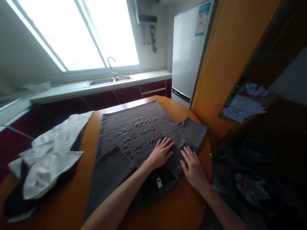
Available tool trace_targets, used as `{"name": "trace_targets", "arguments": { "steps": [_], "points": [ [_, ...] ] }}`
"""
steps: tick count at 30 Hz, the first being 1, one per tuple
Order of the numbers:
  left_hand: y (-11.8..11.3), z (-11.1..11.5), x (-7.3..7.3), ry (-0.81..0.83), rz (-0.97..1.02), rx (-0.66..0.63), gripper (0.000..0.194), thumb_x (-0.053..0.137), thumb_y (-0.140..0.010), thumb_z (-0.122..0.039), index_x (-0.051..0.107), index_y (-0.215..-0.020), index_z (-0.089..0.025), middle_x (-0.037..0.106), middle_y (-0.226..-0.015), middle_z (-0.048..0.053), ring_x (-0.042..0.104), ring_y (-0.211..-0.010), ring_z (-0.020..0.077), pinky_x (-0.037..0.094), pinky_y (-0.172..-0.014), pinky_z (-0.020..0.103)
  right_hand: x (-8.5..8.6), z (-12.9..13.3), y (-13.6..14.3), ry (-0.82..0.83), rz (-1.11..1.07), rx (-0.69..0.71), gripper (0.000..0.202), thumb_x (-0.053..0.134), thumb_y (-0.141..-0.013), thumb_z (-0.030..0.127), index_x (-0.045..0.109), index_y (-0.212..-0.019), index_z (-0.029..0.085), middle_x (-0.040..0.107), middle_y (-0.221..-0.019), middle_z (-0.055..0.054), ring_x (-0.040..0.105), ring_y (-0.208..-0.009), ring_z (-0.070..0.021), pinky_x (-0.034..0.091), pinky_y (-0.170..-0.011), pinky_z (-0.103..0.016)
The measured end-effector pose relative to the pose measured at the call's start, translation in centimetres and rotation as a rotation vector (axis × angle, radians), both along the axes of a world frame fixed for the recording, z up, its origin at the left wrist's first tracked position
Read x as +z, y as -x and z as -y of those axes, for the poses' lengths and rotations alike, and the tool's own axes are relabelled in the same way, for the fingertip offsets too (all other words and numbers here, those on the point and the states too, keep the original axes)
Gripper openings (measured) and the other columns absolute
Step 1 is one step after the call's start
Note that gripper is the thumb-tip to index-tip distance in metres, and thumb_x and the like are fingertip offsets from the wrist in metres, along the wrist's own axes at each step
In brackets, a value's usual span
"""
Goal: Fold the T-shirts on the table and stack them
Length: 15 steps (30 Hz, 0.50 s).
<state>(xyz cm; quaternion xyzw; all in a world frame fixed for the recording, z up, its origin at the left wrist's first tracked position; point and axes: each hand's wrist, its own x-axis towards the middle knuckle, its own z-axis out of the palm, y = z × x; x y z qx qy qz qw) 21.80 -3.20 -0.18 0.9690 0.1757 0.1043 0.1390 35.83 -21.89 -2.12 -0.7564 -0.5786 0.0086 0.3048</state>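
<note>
A dark grey T-shirt [107, 127] with raised black lettering is spread flat across the round wooden table, its neck opening toward me. A white label [159, 182] shows inside the collar. My left hand [160, 154] lies flat on the chest just above the neckline, fingers stretched and slightly spread. Over by the right shoulder, below the sleeve, my right hand [193, 166] rests with its fingers out straight, the tips touching the fabric. Neither hand grips the cloth. The far sleeve points right; the other sleeve lies to the left, partly behind my left forearm.
White and dark clothes [52, 163] lie heaped at the table's left edge. Behind the wooden table [171, 107] run a counter with a sink [100, 82] and a fridge [185, 51]. Papers [243, 107] sit on a shelf at right, above more clothes in shadow.
</note>
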Motion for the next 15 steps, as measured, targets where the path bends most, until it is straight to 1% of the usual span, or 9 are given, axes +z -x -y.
{"name": "trace_targets", "arguments": {
  "steps": [3, 6, 8, 11, 13, 15],
  "points": [
    [0.2, -0.1, -0.4, 0.005, 0.011, -0.004, 0.051, 0.040, -0.105, -0.044, 0.044, -0.152, -0.027, 0.035, -0.163, 0.008, 0.022, -0.154, 0.0268, 0.020, -0.124, 0.055, -0.3, 1.0, -0.9, 0.106, 0.063, -0.043, 0.057, 0.043, -0.102, 0.042, 0.044, -0.152, 0.016, 0.040, -0.159, -0.014, 0.034, -0.148, -0.0309, 0.027, -0.120, -0.059],
    [0.2, -0.2, -0.5, 0.002, 0.028, -0.001, 0.050, 0.039, -0.105, -0.045, 0.046, -0.151, -0.027, 0.036, -0.162, 0.007, 0.023, -0.153, 0.0265, 0.020, -0.125, 0.054, -0.2, 1.3, -1.1, 0.144, 0.101, -0.072, 0.056, 0.040, -0.103, 0.045, 0.048, -0.150, 0.016, 0.042, -0.157, -0.015, 0.036, -0.147, -0.0316, 0.025, -0.120, -0.060],
    [0.2, -0.2, -0.6, 0.000, 0.034, -0.003, 0.050, 0.039, -0.104, -0.046, 0.047, -0.150, -0.027, 0.035, -0.162, 0.007, 0.022, -0.154, 0.0264, 0.019, -0.125, 0.053, 0.4, 0.5, -1.2, 0.131, 0.109, -0.095, 0.056, 0.036, -0.104, 0.046, 0.049, -0.149, 0.014, 0.043, -0.157, -0.016, 0.036, -0.147, -0.0313, 0.026, -0.120, -0.058],
    [0.2, -0.2, -0.7, 0.002, 0.033, -0.004, 0.050, 0.039, -0.104, -0.046, 0.047, -0.150, -0.026, 0.035, -0.163, 0.007, 0.022, -0.154, 0.0265, 0.020, -0.125, 0.053, 1.2, -1.8, -1.6, 0.113, 0.127, -0.050, 0.060, 0.031, -0.105, 0.048, 0.044, -0.152, 0.012, 0.037, -0.160, -0.016, 0.030, -0.150, -0.0296, 0.023, -0.121, -0.055],
    [0.3, -0.2, -0.6, 0.005, 0.036, -0.004, 0.050, 0.040, -0.104, -0.045, 0.047, -0.150, -0.027, 0.035, -0.163, 0.007, 0.023, -0.153, 0.0262, 0.020, -0.125, 0.053, 1.3, -3.1, -2.2, 0.148, 0.139, -0.012, 0.066, 0.032, -0.104, 0.052, 0.039, -0.155, 0.011, 0.033, -0.162, -0.017, 0.026, -0.152, -0.0298, 0.020, -0.122, -0.056],
    [0.3, -0.2, -0.6, 0.008, 0.039, -0.005, 0.049, 0.041, -0.104, -0.044, 0.048, -0.149, -0.027, 0.035, -0.162, 0.007, 0.024, -0.153, 0.0260, 0.021, -0.125, 0.053, 1.0, -3.7, -2.8, 0.205, 0.143, -0.003, 0.072, 0.034, -0.102, 0.057, 0.036, -0.156, 0.009, 0.031, -0.162, -0.018, 0.024, -0.152, -0.0303, 0.017, -0.122, -0.057]
  ]
}}
